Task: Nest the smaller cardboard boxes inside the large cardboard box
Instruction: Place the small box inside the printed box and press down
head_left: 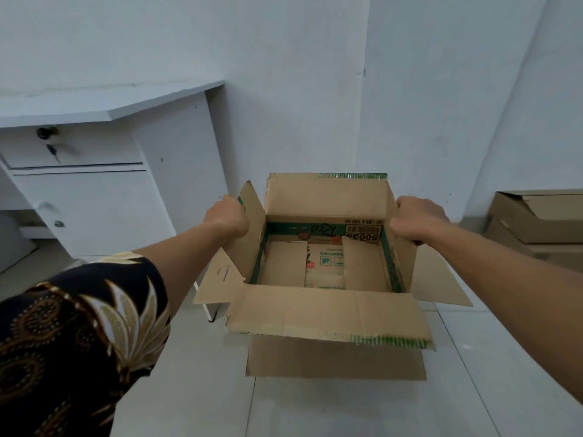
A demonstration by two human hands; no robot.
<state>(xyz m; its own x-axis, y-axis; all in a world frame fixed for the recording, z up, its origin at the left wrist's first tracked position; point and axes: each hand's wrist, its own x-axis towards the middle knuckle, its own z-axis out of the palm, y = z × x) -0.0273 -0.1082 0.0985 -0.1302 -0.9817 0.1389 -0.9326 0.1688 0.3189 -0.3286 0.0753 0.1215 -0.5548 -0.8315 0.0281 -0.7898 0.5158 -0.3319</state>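
An open brown cardboard box (328,313) with green print along its flap edges fills the middle of the view, its four flaps spread out. It looks empty inside. My left hand (225,217) grips the box's left flap near the top. My right hand (416,220) grips the right side wall or flap. Below it lies another plain brown cardboard piece or box (334,361), with flaps showing at the left and right; whether the upper box sits inside it I cannot tell.
A white desk (94,197) with a locked drawer and a cupboard door stands at the left against the wall. More brown cardboard boxes (536,222) are stacked at the right edge. The floor (347,411) is pale tile.
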